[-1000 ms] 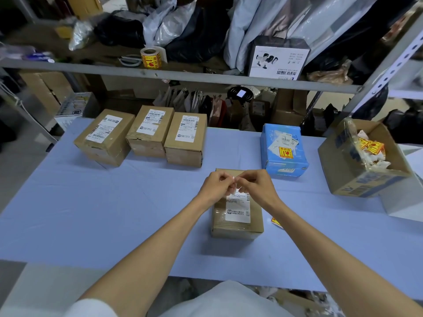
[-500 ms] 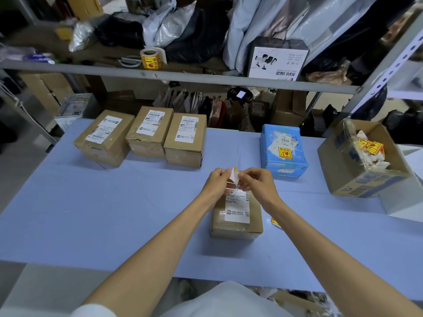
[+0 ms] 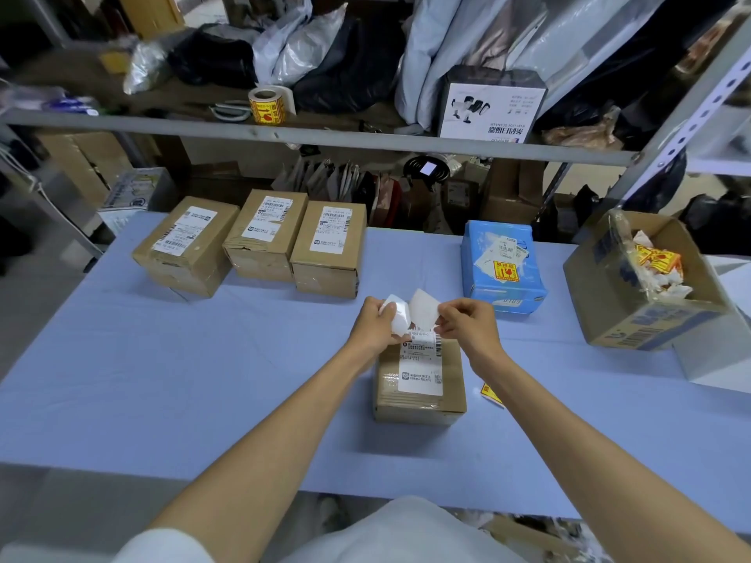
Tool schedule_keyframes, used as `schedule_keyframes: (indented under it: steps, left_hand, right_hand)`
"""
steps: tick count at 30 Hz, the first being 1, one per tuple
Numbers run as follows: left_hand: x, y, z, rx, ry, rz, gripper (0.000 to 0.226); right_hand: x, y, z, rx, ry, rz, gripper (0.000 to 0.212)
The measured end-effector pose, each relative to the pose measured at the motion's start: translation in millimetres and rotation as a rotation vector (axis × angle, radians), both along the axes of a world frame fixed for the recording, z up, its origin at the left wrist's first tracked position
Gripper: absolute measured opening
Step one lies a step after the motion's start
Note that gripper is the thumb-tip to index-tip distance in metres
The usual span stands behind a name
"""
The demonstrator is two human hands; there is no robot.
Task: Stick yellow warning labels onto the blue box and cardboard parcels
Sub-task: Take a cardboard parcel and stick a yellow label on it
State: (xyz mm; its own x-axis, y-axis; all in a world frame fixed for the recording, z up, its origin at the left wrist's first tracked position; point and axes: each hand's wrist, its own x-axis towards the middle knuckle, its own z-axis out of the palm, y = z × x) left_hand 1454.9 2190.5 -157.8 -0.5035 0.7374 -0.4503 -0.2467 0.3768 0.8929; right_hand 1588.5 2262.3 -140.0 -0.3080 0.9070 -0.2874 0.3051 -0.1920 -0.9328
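Observation:
A cardboard parcel [image 3: 418, 396] with a white shipping label lies on the blue table in front of me. Just above its far end, my left hand [image 3: 372, 325] pinches a curled white backing paper [image 3: 396, 321]. My right hand [image 3: 467, 323] pinches the peeled label [image 3: 422, 312], which shows only its white side. The two pieces are apart. The blue box [image 3: 502, 266] stands behind my right hand and bears a yellow warning label [image 3: 505, 271]. Three cardboard parcels [image 3: 264, 233] stand in a row at the back left, without yellow labels.
An open carton [image 3: 601, 302] at the right holds crumpled white and yellow paper scraps. A loose yellow label [image 3: 491, 394] lies on the table by my right forearm. A roll of yellow labels [image 3: 270, 105] sits on the cluttered shelf behind the table [image 3: 162, 379].
My hands, pressed together over the parcel a second ago, have drawn apart. The single piece between them is now split into two white pieces, one in each hand.

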Motion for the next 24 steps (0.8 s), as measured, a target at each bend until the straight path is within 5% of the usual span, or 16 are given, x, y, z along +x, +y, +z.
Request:
schedule_keyframes:
  steps: [6, 14, 24]
  left_hand:
    - [1, -2, 2, 0.008, -0.071, -0.008, 0.011]
    - [-3, -3, 4, -0.139, 0.141, -0.033, 0.011]
    - [23, -9, 6, -0.019, 0.728, -0.37, 0.026]
  right_hand:
    - [2, 2, -5, -0.032, -0.049, -0.072, 0.012]
    - [2, 0, -5, -0.036, -0.054, -0.085, 0.012]
    - [-4, -11, -1, -0.02, -0.034, -0.088, 0.013]
